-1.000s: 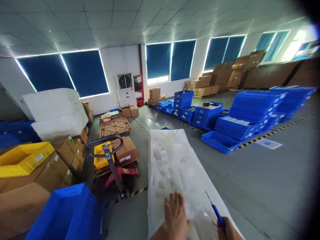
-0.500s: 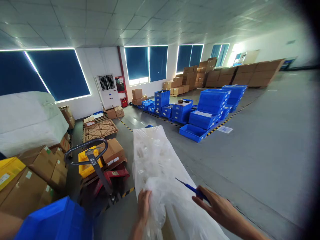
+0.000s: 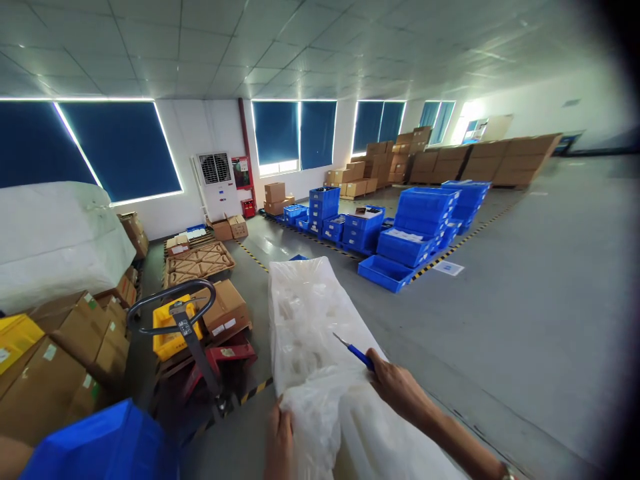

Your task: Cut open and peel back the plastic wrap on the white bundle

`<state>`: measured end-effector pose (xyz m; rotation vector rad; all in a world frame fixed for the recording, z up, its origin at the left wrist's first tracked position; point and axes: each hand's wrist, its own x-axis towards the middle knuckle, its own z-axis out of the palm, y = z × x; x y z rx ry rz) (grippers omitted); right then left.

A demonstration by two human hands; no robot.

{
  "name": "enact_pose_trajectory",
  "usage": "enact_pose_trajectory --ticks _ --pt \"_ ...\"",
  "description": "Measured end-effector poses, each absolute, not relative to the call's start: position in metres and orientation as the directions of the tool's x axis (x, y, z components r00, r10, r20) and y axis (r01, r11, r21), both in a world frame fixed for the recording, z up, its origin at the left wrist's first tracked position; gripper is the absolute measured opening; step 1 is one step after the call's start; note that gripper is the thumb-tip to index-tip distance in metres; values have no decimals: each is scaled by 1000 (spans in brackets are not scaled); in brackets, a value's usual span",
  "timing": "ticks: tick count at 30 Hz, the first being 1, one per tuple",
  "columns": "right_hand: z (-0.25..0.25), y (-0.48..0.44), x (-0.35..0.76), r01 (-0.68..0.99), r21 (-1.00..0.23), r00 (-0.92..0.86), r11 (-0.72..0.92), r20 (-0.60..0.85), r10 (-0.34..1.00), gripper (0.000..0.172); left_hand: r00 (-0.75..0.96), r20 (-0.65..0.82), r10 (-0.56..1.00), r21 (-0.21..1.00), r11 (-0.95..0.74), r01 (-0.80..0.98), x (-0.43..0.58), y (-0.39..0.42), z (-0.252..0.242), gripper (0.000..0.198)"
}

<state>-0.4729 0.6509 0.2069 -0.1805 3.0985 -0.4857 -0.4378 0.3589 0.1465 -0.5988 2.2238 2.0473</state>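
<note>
A long clear plastic bag (image 3: 310,320) full of pale moulded parts stretches away from me across the floor. My left hand (image 3: 280,437) grips a bunched fold of this bag at its near left edge. My right hand (image 3: 397,387) holds a blue-handled cutting tool (image 3: 356,351), its thin blade pointing left and up over the bag. The right hand rests on the bag's upper surface.
A pallet jack (image 3: 190,333) with red base stands left of the bag, beside cardboard boxes (image 3: 65,353) and a yellow bin (image 3: 167,333). A blue crate (image 3: 100,447) sits at my near left. Stacks of blue crates (image 3: 415,233) line the right; bare grey floor (image 3: 525,300) beyond.
My left hand went from lying flat on the bag to gripping a lifted fold. My right hand with the tool moved up and left over the bag. The view swung right.
</note>
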Motion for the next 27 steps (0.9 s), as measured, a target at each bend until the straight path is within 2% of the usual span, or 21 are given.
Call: enact_pose_trajectory --ticks 1,3,5,7,9,10,11,12,13,15,17,19,24,27 --pt "209 654 -469 -112 -326 -993 939 3 -118 24 -923 -341 -180 933 54 -356 -439 350 150 65" --pt "215 655 -458 -62 -379 -996 923 -33 -80 23 -934 -349 73 932 129 -339 -438 335 171 58" --pt "219 647 -448 13 -426 -997 904 -71 -19 19 -942 -193 273 967 215 -135 -434 332 203 48" --pt "221 637 -441 54 -458 -996 888 -89 15 19 -973 46 228 929 349 126 -429 351 233 52" --pt "218 627 -437 43 -490 -998 871 -70 10 23 -952 155 263 767 575 284 -428 388 247 74" --pt "216 624 -436 21 -505 -999 863 -41 0 23 -938 129 321 673 666 321 -431 409 248 94" --pt "213 622 -435 -4 -511 -1000 859 -9 -10 23 -926 77 368 569 747 344 -436 429 245 105" --pt "211 622 -434 -29 -511 -1000 859 22 -21 21 -921 23 389 458 815 356 -443 445 239 100" --pt "208 623 -432 -54 -507 -998 860 48 -34 20 -932 -29 362 357 874 329 -452 456 232 86" --pt "204 627 -428 -94 -504 -995 859 67 -70 19 -943 -52 328 243 920 307 -470 462 219 76" --pt "200 632 -423 -114 -506 -993 855 43 -106 20 -956 11 292 252 925 286 -482 451 211 79" --pt "196 635 -420 -115 -506 -992 855 10 -128 23 -971 39 236 317 919 236 -485 435 209 71" --pt "178 645 -420 -81 -538 -989 839 -62 -135 31 -957 -216 195 489 870 67 -467 414 200 30" --pt "183 659 -425 -88 -627 -976 774 -99 -191 38 -965 -235 116 605 794 -52 -449 419 174 38"
